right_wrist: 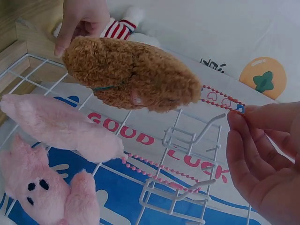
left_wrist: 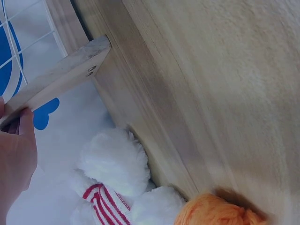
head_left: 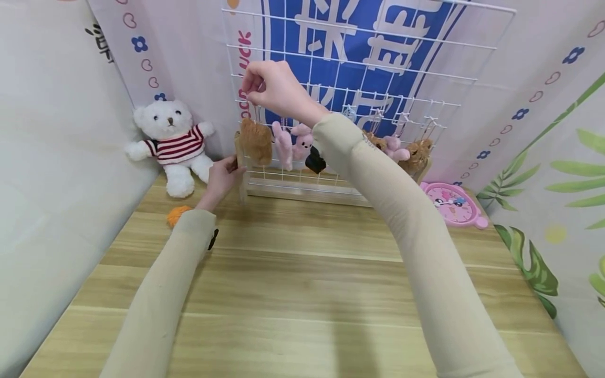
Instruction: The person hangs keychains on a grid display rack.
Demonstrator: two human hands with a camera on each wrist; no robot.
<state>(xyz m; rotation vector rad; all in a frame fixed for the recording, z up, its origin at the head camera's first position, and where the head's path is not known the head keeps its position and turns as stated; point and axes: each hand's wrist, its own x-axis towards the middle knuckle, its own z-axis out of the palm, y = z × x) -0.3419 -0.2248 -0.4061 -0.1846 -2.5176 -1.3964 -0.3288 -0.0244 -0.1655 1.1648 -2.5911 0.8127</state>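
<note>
My right hand [head_left: 283, 90] pinches the end of a red bead chain [right_wrist: 218, 90]. From that chain hangs a brown plush keychain [head_left: 257, 142], at the left end of a white wire grid rack [right_wrist: 49, 60]. A bare wire hook [right_wrist: 185, 136] sits beside the chain in the right wrist view. Low on the left, my left hand [head_left: 223, 178] grips the rack's wooden side post [left_wrist: 61, 72] between thumb and fingers. Pink plush keychains [right_wrist: 65, 129] hang just right of the brown one; one pink bead chain reaches a neighbouring hook.
Left of the rack sits a white teddy bear [head_left: 172, 136] in a striped sweater, with an orange fluffy thing [head_left: 177, 216] in front. More plush keychains [head_left: 418, 155] hang at the rack's right end. A pink clock [head_left: 454, 205] lies on the wooden table [head_left: 283, 294].
</note>
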